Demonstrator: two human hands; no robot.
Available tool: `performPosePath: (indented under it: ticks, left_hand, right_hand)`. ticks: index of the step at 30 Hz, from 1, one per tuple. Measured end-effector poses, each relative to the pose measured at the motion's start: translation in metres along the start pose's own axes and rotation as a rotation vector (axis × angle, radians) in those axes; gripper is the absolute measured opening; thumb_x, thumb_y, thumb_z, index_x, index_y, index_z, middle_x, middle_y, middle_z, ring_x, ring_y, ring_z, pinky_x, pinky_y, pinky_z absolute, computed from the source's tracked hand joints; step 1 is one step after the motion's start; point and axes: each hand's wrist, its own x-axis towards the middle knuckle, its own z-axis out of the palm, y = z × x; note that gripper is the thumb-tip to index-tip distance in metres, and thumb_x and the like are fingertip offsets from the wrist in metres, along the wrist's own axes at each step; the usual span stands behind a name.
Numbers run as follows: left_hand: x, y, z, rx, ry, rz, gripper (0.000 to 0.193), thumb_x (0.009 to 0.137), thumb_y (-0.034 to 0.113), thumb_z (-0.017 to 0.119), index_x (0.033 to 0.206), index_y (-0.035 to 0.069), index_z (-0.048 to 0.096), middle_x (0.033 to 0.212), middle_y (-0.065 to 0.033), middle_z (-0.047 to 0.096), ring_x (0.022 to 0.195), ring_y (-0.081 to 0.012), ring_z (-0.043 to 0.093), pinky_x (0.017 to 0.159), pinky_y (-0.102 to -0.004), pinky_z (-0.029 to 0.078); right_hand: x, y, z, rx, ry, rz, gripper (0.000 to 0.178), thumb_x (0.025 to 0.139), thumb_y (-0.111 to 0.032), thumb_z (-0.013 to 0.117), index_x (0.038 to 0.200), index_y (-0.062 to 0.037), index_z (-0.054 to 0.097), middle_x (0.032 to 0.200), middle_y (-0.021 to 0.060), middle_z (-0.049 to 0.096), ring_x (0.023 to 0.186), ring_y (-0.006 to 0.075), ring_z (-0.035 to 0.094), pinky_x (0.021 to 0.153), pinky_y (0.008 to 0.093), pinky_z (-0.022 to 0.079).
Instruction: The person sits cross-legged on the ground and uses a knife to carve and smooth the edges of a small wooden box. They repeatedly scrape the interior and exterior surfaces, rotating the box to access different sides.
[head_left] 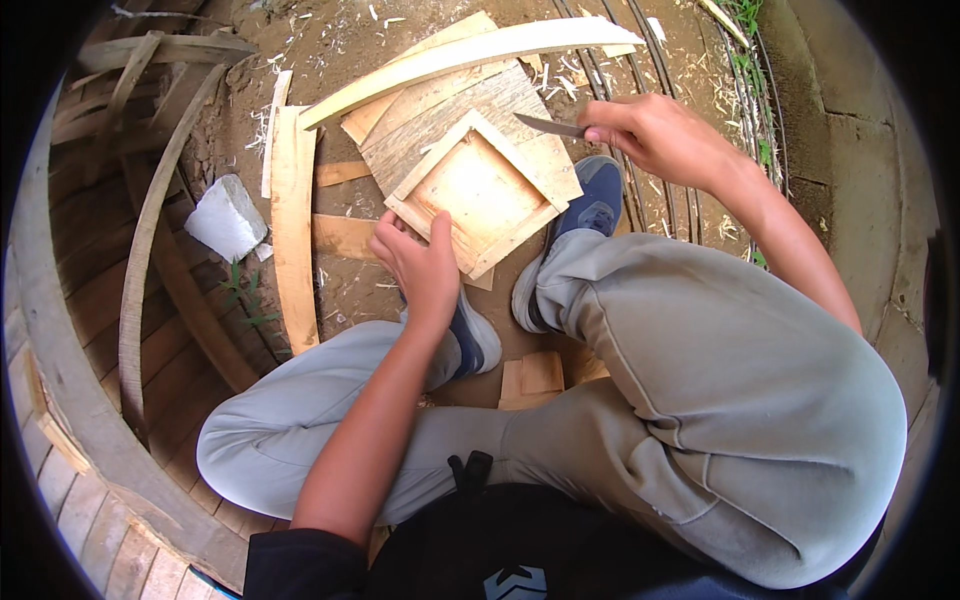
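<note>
A shallow square wooden box with a raised rim rests tilted on boards between my feet. My left hand grips its near left side, the thumb over the rim and the fingers mostly hidden beneath. Above the box's far right side, my right hand is closed round a knife. The dark, narrow blade points left, apart from the rim. Under the box lies a weathered plank with paler boards around it.
A long curved wood strip lies across the boards' far side. Another upright plank is to the left, near a white stone block. Dark cables or rods run along the right. Wood shavings litter the dirt. Slatted woodwork fills the left side.
</note>
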Motion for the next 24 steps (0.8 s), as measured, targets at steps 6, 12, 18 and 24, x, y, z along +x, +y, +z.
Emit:
performPosePath:
  ticks: [6,12,18,24]
  left_hand:
    - [0.055,0.019,-0.013,0.045,0.097,0.363,0.043,0.094,0.020,0.072,0.128,-0.001,0.058,0.119,-0.0152,0.058,0.115,-0.0260,0.056,0.099,-0.0408,0.045]
    - [0.082,0.027,-0.016,-0.050,-0.348,0.435,0.033,0.089,0.014,0.075,0.122,0.008,0.074,0.113,-0.0125,0.072,0.102,-0.0260,0.070,0.092,-0.0353,0.054]
    - [0.062,0.020,-0.007,-0.023,-0.363,0.431,0.039,0.087,0.013,0.077,0.126,0.016,0.076,0.117,-0.0100,0.073,0.104,-0.0257,0.072,0.092,-0.0348,0.055]
    - [0.044,0.012,0.013,-0.021,-0.301,0.527,0.038,0.088,0.019,0.079,0.126,0.015,0.076,0.111,-0.0084,0.074,0.100,-0.0221,0.073,0.086,-0.0323,0.056]
  right_hand:
    - [0.000,-0.022,0.002,-0.010,0.070,0.073,0.024,0.098,-0.010,0.063,0.121,-0.0132,0.070,0.098,0.0181,0.075,0.088,0.0380,0.072,0.079,0.0492,0.056]
    - [-0.008,-0.021,0.018,0.033,0.120,0.013,0.027,0.096,-0.007,0.066,0.121,-0.0108,0.075,0.106,0.0195,0.073,0.094,0.0385,0.070,0.082,0.0464,0.056]
    - [-0.011,-0.020,0.028,0.167,0.158,0.087,0.026,0.096,-0.010,0.070,0.121,-0.0108,0.077,0.102,0.0190,0.075,0.088,0.0357,0.071,0.079,0.0418,0.057]
    - [-0.016,-0.017,0.000,0.051,0.000,0.158,0.026,0.095,-0.013,0.073,0.120,-0.0091,0.077,0.102,0.0192,0.076,0.087,0.0342,0.073,0.078,0.0404,0.057]
